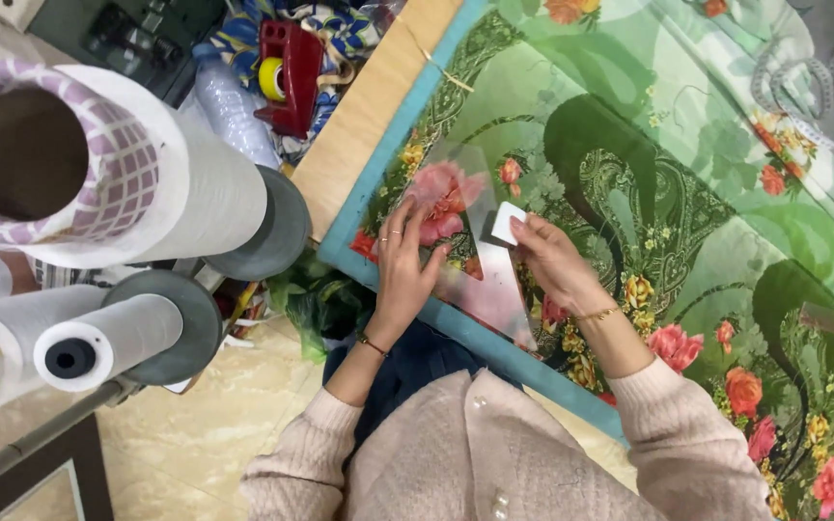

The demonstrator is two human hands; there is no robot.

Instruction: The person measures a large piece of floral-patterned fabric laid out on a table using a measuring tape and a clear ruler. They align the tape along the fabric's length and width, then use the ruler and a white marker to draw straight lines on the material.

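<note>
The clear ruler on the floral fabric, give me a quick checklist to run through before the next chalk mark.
1. Clear ruler lies flat on the green floral fabric: ok.
2. Left hand presses the ruler down: ok.
3. Right hand grips the white chalk piece: ok.
4. Chalk sits at the ruler's edge: ok.
5. Fabric under the ruler is smooth: cannot tell.
6. Ruler is square to the blue border: cannot tell.
</note>
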